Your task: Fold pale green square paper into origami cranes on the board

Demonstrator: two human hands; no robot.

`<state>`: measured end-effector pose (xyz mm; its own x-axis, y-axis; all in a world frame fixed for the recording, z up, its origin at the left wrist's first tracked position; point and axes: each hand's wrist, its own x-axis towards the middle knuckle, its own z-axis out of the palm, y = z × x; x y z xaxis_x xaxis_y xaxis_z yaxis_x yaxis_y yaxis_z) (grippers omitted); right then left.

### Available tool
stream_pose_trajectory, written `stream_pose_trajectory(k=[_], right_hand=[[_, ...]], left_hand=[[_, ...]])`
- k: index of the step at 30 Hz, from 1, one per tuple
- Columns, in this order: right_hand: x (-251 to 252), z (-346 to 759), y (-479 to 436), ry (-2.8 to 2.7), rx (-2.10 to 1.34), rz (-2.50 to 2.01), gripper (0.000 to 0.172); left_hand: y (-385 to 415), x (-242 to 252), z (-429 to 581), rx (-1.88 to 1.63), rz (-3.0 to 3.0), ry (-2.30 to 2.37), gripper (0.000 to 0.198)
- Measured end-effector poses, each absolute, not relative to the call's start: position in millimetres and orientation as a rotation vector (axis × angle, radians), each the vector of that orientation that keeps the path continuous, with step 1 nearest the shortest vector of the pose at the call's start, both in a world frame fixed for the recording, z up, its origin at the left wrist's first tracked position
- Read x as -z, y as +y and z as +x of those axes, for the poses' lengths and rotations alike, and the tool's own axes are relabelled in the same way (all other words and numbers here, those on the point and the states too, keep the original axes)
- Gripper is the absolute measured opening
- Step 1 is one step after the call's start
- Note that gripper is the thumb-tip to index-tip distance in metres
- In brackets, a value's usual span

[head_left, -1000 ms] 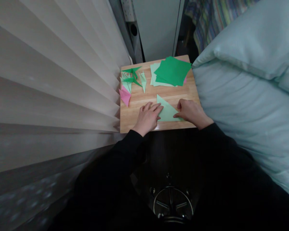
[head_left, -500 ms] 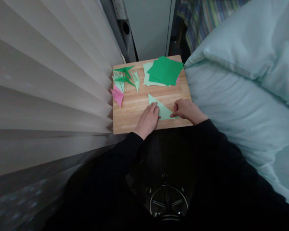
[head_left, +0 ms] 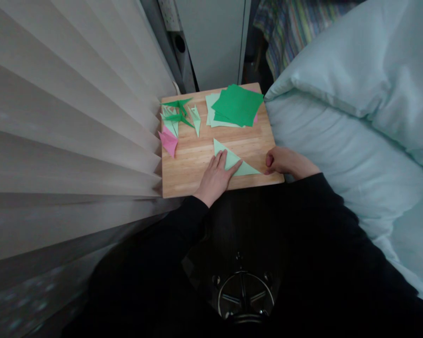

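A light green sheet of origami paper (head_left: 246,169), folded into a triangle, lies near the front edge of the wooden board (head_left: 190,173). My left hand (head_left: 216,173) rests on its left part with fingers spread, pressing it flat. At the paper's right tip is my right hand (head_left: 284,162), its fingers curled in and its thumb low by the board; nothing shows in it. Folded paper figures stand at the board's left: dark green ones (head_left: 179,117), a light green one (head_left: 195,119) and a pink one (head_left: 168,142).
Loose square sheets, dark green (head_left: 238,105) over light green (head_left: 211,117), lie at the back right of the board. A pleated curtain (head_left: 91,122) borders the left side, pale blue bedding (head_left: 320,126) the right. Behind stands a light cabinet (head_left: 215,47).
My right hand has slid right along the paper's lower edge to beyond its tip. My left hand's thumb has spread outward across the paper. The view has shifted slightly.
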<state>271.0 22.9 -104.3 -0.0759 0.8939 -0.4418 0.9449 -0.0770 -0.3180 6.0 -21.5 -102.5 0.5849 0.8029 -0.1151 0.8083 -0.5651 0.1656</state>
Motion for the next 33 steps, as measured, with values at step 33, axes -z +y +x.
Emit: stream_pose_trajectory(k=[33], right_hand=[[83.6, 202.1, 22.8, 1.956, 0.740, 2.177, 0.034]], left_hand=[[-41.0, 102.6, 14.6, -0.051, 2.561, 1.461, 0.057]])
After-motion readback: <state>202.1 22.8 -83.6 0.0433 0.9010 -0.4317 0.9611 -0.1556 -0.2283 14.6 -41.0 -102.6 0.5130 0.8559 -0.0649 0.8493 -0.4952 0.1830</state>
